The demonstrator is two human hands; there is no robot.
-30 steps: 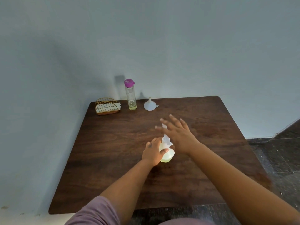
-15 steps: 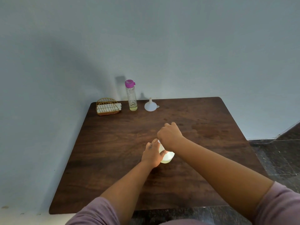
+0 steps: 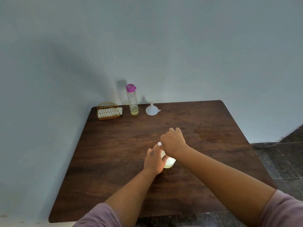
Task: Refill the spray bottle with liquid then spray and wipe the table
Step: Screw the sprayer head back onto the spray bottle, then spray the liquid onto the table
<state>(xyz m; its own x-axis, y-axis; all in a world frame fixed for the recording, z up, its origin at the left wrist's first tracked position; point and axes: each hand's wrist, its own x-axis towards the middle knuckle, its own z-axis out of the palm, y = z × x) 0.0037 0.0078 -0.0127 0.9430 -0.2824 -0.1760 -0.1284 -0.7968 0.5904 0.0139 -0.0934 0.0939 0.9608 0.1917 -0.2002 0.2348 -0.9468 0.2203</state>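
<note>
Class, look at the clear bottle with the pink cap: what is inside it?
The bottle holds a little pale yellow liquid at the bottom; the rest looks empty. The pink cap hides the neck.

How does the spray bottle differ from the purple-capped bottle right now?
The spray bottle is squat, white and mid-table, held by both the left hand and right hand; the capped bottle is tall, slim, clear and stands untouched at the table's far edge. Both stand upright and hold pale yellowish liquid.
</note>
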